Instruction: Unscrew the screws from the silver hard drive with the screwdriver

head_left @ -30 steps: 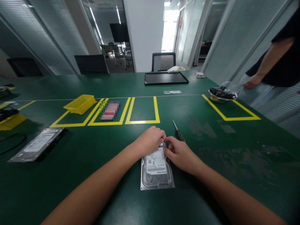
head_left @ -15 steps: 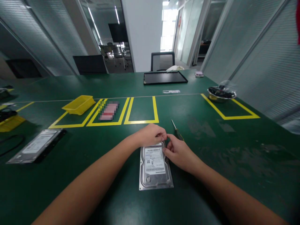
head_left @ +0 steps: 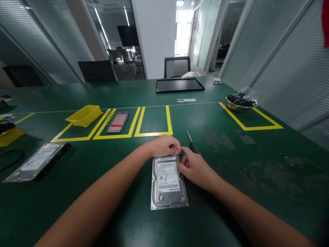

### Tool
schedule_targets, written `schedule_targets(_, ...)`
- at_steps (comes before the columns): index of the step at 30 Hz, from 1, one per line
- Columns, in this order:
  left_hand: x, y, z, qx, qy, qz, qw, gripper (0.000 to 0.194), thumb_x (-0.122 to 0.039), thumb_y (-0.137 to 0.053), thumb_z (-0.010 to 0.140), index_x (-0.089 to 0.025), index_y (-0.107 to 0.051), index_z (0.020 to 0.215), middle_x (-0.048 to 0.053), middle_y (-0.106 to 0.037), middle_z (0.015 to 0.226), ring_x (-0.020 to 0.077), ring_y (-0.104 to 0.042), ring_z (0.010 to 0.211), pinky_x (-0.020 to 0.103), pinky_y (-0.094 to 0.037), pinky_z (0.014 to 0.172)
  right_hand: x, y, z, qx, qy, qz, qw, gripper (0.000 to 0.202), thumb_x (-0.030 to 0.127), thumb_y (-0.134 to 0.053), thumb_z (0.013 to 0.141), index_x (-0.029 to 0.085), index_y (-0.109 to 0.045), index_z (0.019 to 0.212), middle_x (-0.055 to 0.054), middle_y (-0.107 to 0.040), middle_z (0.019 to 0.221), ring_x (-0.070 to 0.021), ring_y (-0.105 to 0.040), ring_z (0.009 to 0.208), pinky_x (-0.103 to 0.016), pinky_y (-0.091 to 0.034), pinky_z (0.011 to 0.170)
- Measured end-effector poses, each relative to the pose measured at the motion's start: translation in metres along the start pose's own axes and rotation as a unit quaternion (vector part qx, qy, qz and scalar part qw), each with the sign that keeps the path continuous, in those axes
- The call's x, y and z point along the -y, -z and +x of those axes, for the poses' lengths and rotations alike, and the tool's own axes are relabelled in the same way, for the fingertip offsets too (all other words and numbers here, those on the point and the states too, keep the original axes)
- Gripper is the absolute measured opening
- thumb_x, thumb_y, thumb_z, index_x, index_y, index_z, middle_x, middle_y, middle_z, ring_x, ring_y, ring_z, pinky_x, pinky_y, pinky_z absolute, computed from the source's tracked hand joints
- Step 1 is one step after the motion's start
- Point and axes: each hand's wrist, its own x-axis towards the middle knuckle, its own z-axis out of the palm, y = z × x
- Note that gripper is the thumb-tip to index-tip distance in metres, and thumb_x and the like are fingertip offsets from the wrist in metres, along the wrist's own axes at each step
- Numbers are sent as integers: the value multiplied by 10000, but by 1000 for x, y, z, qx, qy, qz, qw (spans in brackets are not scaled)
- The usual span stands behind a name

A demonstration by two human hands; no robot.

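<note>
Hard drive (head_left: 169, 183) lies flat, label up, on the green tabletop (head_left: 257, 164), directly in front of the person. Left hand (head_left: 164, 145) is curled over the drive's far edge, fingertips pressed together as if pinching something small; what it is cannot be made out. Right hand (head_left: 194, 167) is half-closed, fingertips touching the far right corner.

Risk: a small part pinched at that corner could slip and roll off across the tabletop. The screwdriver (head_left: 192, 144) just beyond the right hand could be knocked by the knuckles.

Writing: white label with barcodes and print, too small to read. Second drive (head_left: 36, 161) at left likewise illegible.
</note>
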Motion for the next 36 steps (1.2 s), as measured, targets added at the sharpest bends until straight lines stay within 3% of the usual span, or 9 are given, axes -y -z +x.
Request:
schedule_targets(7, -1, 4, 7, 30, 35, -15, 999, 170, -133, -586, 740, -138, -710, 855, -10, -646, 697, 96, -556, 627, 196, -366, 567, 1, 1, 0, -6, 7, -14, 1000, 269, 229, -548, 813, 157, -522, 1071, 8, -593, 723, -113, -521, 633, -246, -338, 599)
schedule_targets(13, -1, 4, 13, 47, 80, -31, 995, 168, -150, -606, 706, -138, -701, 844, 3, -664, 706, 116, -590, 634, 210, -403, 560, -2, 0, 1, -4, 3, -13, 1000, 366, 238, -554, 811, 146, -510, 1162, 6, -605, 739, -116, -527, 638, -246, -337, 602)
schedule_targets(36, -17, -7, 8, -48, 136, 62, 988, 102, -167, -609, 626, -180, -673, 705, -13, -644, 666, 119, -549, 621, 214, -334, 528, 1, -3, -2, -9, 24, -39, 999, 344, 244, -525, 831, 157, -513, 1164, -11, -610, 765, -127, -539, 661, -250, -342, 611)
